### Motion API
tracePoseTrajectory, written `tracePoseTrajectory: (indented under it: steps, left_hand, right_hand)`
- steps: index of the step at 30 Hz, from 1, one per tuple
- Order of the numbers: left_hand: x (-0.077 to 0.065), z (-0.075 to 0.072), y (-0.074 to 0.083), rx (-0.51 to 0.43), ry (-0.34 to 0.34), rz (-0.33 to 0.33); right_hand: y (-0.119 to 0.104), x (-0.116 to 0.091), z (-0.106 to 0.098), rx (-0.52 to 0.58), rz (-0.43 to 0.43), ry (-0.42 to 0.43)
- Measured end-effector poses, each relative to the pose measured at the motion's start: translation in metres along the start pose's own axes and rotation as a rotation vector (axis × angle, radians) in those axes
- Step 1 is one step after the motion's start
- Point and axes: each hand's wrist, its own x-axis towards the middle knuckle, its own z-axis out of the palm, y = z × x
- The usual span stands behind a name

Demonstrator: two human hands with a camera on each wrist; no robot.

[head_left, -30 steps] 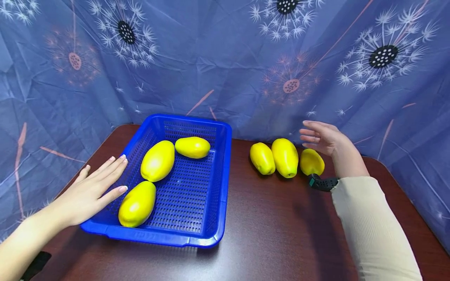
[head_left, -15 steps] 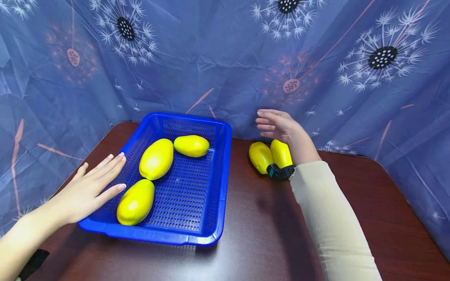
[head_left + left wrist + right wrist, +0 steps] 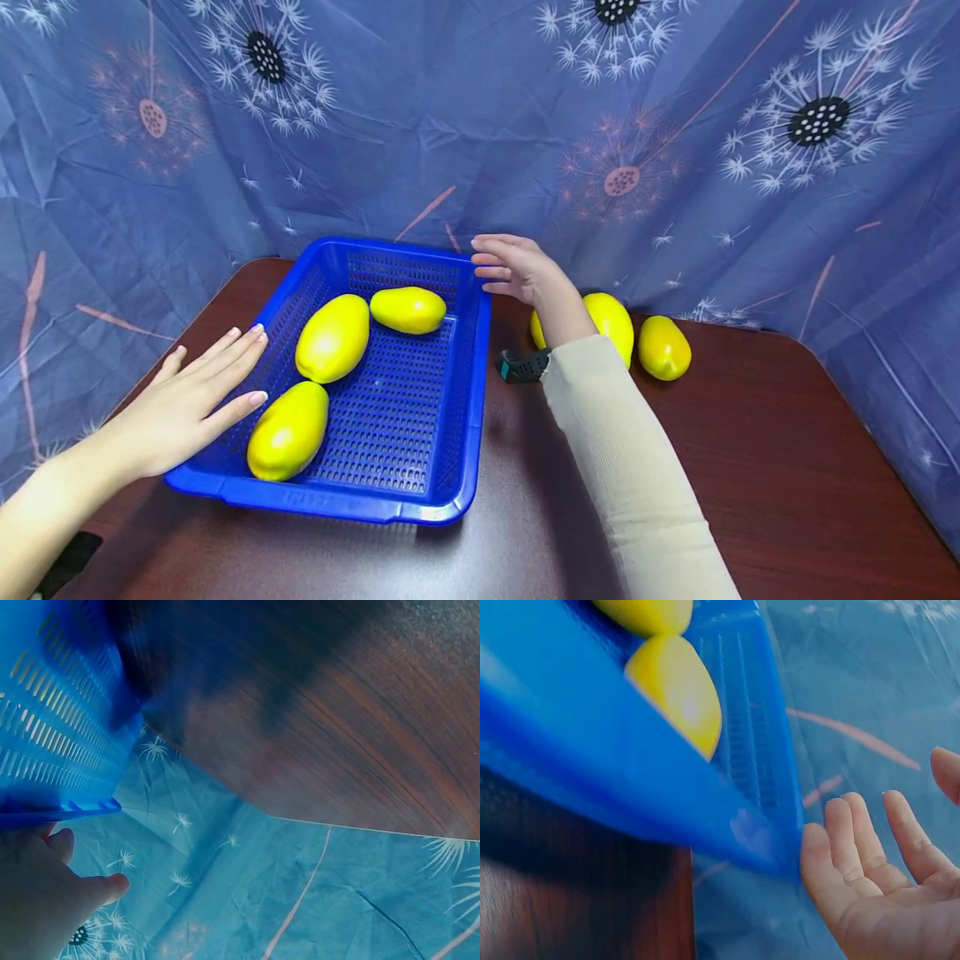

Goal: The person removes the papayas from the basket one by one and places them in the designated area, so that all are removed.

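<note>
A blue plastic basket (image 3: 477,417) with slotted walls holds three smooth, oblong yellow fruits: one at the back (image 3: 408,311), one in the middle (image 3: 333,338) and one at the front left (image 3: 288,432). My left hand (image 3: 191,404) lies with straight, spread fingers over the basket's left rim; from the left wrist it shows against the rim's outer edge (image 3: 60,814). Beside the far right corner of the basket is my right hand (image 3: 521,268), palm turned toward the basket, fingers loosely extended and nothing in them. The right wrist view shows its fingertips (image 3: 815,844) right at that corner.
Right of the basket, more yellow fruits lie on the dark wooden table (image 3: 765,450): one at the far right (image 3: 665,348), one in the middle (image 3: 611,323), and one mostly hidden behind my right forearm. A blue dandelion-print cloth (image 3: 450,108) hangs behind the table.
My right hand has moved left, from above the far-right fruit, past the other loose fruits, to the basket's far right corner, staying empty. My left hand has stayed on the rim.
</note>
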Motion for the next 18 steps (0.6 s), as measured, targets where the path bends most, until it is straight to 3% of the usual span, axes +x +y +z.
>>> tracePoseTrajectory:
  steps: [6, 15, 18]
  left_hand:
    - [0.0, 0.003, 0.001, -0.012, 0.008, 0.009]
    - [-0.004, 0.002, -0.002, -0.001, 0.015, 0.001]
    - [-0.001, 0.001, 0.0, -0.008, 0.005, 0.0]
  right_hand:
    - [0.008, 0.003, 0.021, -0.042, -0.011, -0.023]
    - [0.023, 0.008, 0.059, -0.224, -0.029, -0.05]
    - [0.03, 0.011, 0.066, -0.268, -0.076, -0.01]
